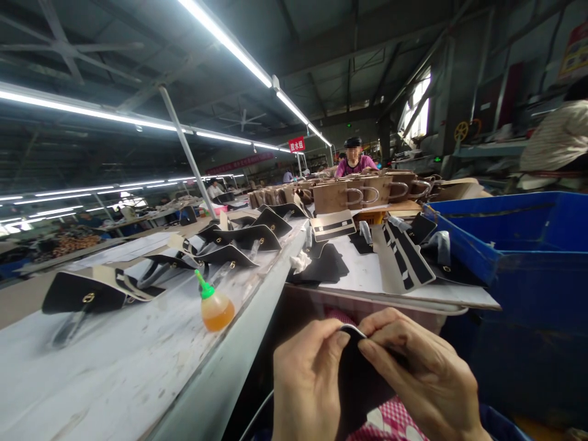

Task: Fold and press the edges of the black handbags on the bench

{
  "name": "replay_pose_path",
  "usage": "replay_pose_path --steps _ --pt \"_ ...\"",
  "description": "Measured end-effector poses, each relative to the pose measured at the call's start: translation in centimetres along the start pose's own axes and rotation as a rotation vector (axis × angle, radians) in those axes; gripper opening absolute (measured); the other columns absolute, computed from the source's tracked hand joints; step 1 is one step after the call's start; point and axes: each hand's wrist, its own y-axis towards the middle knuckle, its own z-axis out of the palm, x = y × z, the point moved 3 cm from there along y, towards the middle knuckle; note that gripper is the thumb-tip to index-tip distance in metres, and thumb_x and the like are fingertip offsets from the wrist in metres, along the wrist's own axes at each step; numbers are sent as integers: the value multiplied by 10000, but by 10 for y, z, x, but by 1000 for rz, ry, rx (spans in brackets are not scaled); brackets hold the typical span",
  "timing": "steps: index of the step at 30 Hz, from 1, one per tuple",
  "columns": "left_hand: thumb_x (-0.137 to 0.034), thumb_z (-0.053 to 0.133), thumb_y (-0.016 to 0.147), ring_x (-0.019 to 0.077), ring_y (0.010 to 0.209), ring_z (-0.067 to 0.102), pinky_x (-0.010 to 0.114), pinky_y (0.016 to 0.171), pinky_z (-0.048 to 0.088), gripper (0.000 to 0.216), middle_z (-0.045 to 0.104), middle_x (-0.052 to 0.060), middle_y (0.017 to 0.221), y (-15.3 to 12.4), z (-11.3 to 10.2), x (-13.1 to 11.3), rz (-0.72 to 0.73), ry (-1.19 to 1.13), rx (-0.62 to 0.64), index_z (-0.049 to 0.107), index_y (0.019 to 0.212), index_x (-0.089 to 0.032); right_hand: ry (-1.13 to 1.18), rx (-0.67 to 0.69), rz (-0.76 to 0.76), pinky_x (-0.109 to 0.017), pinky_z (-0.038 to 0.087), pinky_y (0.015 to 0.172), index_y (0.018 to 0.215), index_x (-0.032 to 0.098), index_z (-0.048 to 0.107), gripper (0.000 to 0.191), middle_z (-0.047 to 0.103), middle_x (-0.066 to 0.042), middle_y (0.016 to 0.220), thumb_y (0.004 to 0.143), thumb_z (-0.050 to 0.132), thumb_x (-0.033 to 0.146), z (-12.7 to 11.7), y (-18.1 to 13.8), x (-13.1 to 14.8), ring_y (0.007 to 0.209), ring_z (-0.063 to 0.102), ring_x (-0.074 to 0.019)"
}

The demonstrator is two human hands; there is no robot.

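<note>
My left hand (pixel 307 380) and my right hand (pixel 425 373) meet low in the view, both pinching the top edge of a small black leather piece (pixel 361 383) with a pale rim. The fingers of each hand are closed on it, thumbs nearly touching at the piece's top. It hangs in front of my lap, over pink checked cloth (pixel 390 422). A squeeze bottle (pixel 215 306) of amber liquid with a green nozzle stands on the white belt (pixel 114 361) to the left of my hands.
Black flap pieces (pixel 92 293) with gold snaps lie along the belt. More black and striped parts (pixel 404 251) rest on a board ahead. A blue bin (pixel 528 257) stands on the right. Tan handled bags (pixel 349 195) line up farther back, with a seated person (pixel 354 160) behind them.
</note>
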Motion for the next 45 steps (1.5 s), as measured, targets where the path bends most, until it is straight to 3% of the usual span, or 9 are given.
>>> replay_pose_path --steps 7,14,17,21,24,27,30,36,45 --pt "-255 501 948 65 607 566 119 566 427 195 621 -33 677 12 0 -3 -4 -32 231 620 812 -181 1 22 -14 -203 524 560 743 217 620 148 687 -28 752 852 649 120 -2 -1 -1 628 657 -142" --pt "-305 586 926 98 644 543 201 606 426 175 592 -24 697 23 -21 10 -10 -359 274 659 803 -204 369 432 348 -303 576 786 950 235 736 320 741 -78 924 977 482 427 -21 29 -12 872 710 -221" --pt "-298 614 913 145 679 608 276 663 484 126 665 -10 705 28 -12 9 44 -723 364 710 854 -243 483 606 361 -334 519 923 1116 247 708 300 712 -63 1085 907 608 437 1 32 -20 1057 654 -233" --pt "-275 673 872 152 717 620 278 697 518 70 683 -28 606 33 -11 4 164 -959 324 734 840 -289 707 821 431 -267 519 711 867 199 722 406 670 -2 791 788 674 594 42 20 -34 778 634 -174" --pt "-384 623 897 162 930 661 302 881 526 146 768 -10 877 28 -32 15 12 -853 299 731 875 -287 776 788 540 -225 440 599 711 163 644 433 576 35 664 726 741 584 50 14 -46 621 526 -117" --pt "-675 553 820 274 1152 638 372 932 544 540 660 63 1298 13 -58 35 -274 -775 327 658 1180 -286 511 657 467 -213 381 571 699 169 628 278 567 33 658 815 713 407 38 17 -51 620 497 -114" --pt "-639 691 734 265 1022 700 304 833 576 724 724 86 1165 1 -74 50 -351 -496 277 547 1333 -259 98 555 291 -226 385 595 721 189 652 118 616 20 699 825 694 226 26 24 -45 655 537 -131" --pt "-412 612 888 192 1167 634 250 968 510 305 705 15 1213 3 -70 58 -139 188 11 658 1151 -263 -164 592 155 -228 421 590 771 188 658 111 654 7 736 877 659 224 31 25 -33 639 574 -127" --pt "-305 582 927 142 1150 651 125 813 562 360 670 -5 1288 -3 -62 61 83 336 -129 541 1284 -293 -191 479 -174 -251 462 647 1080 159 632 247 681 -35 848 987 527 362 58 13 -22 735 639 -158"
